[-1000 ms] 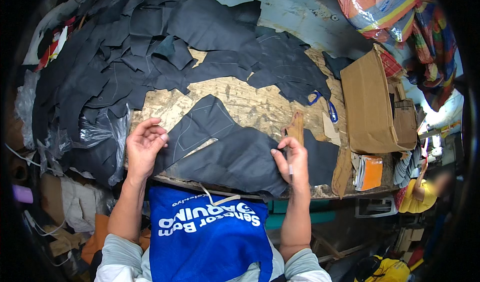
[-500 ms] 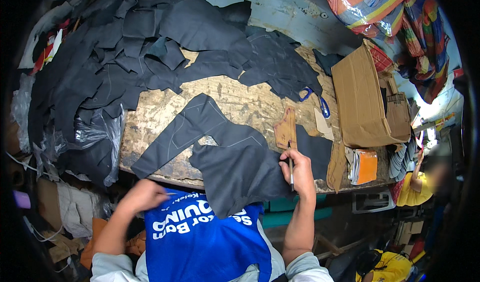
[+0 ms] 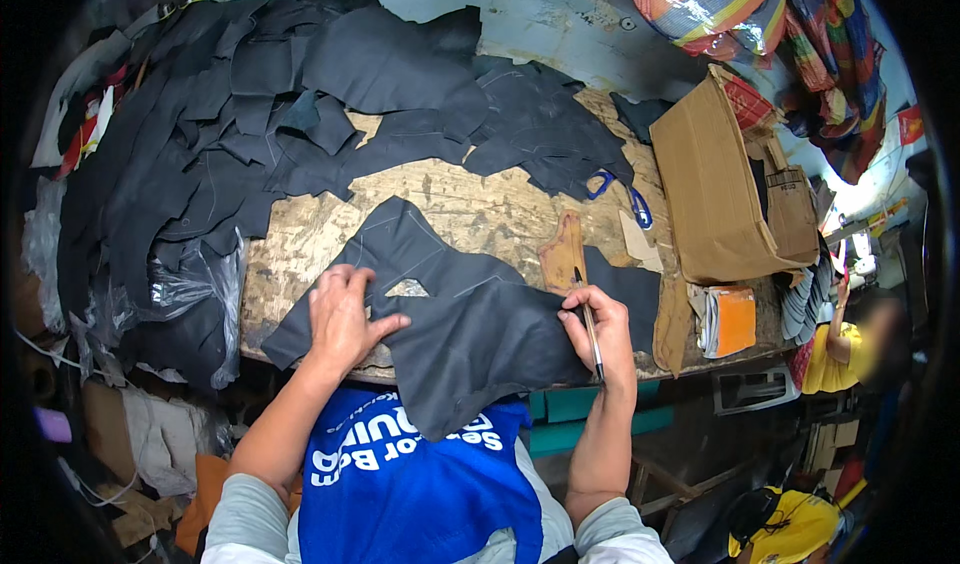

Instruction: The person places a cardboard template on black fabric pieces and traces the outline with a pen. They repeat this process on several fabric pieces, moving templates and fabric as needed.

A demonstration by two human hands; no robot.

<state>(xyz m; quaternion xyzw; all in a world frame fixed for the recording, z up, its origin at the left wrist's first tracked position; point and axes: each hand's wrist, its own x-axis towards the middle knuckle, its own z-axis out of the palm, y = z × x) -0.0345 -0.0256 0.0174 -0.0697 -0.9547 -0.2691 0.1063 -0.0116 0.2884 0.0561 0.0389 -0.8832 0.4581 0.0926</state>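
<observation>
A large, irregular black leather-like piece with pale drawn lines lies across the front of the worktable, its near part hanging over the edge. My left hand rests on the left part of it, thumb and fingers apart, holding nothing. In my right hand is a pen, gripped between thumb and fingers at the piece's right side. Just beyond that hand lies a tan pattern template, next to a smaller black piece.
Black pieces are heaped along the back and left. Blue-handled scissors lie near a cardboard box on the right. An orange-covered pad sits at the right edge. Another person in yellow is beyond the table.
My left hand has moved up from near my lap onto the black piece, its fingers spreading. My right hand still holds the pen, now tilted a little differently.
</observation>
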